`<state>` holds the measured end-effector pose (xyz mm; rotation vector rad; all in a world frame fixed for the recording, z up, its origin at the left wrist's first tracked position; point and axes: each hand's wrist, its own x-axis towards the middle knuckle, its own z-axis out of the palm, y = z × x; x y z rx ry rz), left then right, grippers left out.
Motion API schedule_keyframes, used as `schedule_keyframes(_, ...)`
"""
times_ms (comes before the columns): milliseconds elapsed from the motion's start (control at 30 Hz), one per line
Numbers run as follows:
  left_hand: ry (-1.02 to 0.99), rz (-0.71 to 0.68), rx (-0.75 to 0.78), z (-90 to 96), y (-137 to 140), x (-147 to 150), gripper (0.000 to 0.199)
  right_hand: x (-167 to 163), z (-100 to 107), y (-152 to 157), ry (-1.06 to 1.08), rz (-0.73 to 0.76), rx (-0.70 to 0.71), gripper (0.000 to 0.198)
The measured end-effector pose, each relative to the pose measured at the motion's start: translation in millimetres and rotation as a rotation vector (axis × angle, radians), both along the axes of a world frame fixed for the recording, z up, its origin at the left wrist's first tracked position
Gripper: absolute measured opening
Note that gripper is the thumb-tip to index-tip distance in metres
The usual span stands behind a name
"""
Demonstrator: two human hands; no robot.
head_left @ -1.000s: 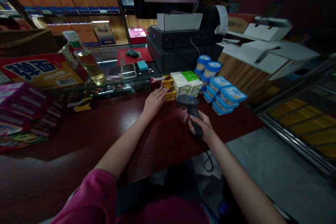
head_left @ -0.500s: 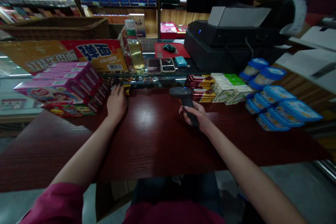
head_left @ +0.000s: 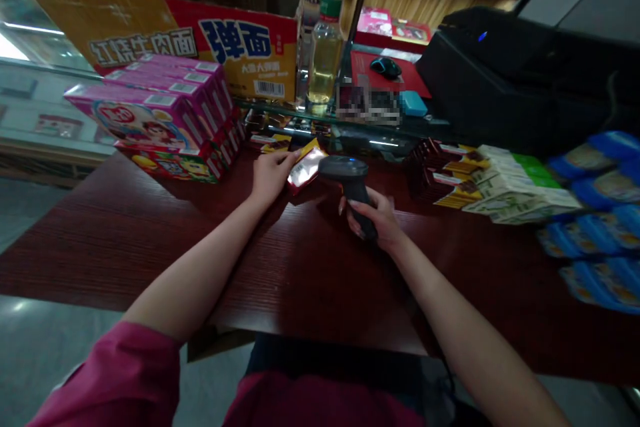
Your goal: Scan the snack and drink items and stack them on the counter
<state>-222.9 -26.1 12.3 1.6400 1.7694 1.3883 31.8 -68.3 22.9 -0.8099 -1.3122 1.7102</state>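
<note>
My left hand (head_left: 273,177) is closed on the edge of a small red and yellow snack packet (head_left: 306,167), tilted so that a shiny, pale face shows. My right hand (head_left: 374,219) grips a black barcode scanner (head_left: 345,170) by its handle. The scanner's head points left at the packet, close beside it. Behind my left hand lie more yellow and dark packets (head_left: 273,143). Pink and red snack boxes (head_left: 165,113) are stacked left of that hand.
Stacks of red and yellow packets (head_left: 445,170), white-green cartons (head_left: 520,183) and blue-lidded tubs (head_left: 600,233) line the right side of the wooden counter (head_left: 240,273). At the back stand a cardboard noodle box (head_left: 200,47), a bottle (head_left: 326,47) and a mouse (head_left: 385,67).
My left hand has come right from the packets at the back with one packet, now in front of the scanner. My view has turned left and down.
</note>
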Motion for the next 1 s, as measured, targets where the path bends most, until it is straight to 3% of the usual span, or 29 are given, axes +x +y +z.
schedule_keyframes(200,-0.19,-0.026,-0.073,-14.7,9,2,0.037,-1,-1,-1,-0.036,0.052,0.003,0.034)
schedule_keyframes(467,-0.197,0.02,-0.12,-4.0,6,7,0.036,-2,1,-1,-0.057,0.066,0.003,0.039)
schedule_keyframes(600,-0.339,0.006,-0.171,-2.0,7,8,0.036,-2,1,0,-0.019,0.035,0.002,0.039)
schedule_keyframes(833,-0.495,-0.211,-0.424,11.4,-5,1,0.045,30,-1,-14,0.042,-0.116,0.006,0.036)
schedule_keyframes(933,-0.482,-0.406,-0.539,22.1,-20,17,0.054,67,-2,-33,0.031,-0.176,-0.008,0.039)
schedule_keyframes(1000,-0.436,-0.509,-0.532,28.2,-28,39,0.058,94,-3,-48,0.015,-0.207,-0.016,0.04)
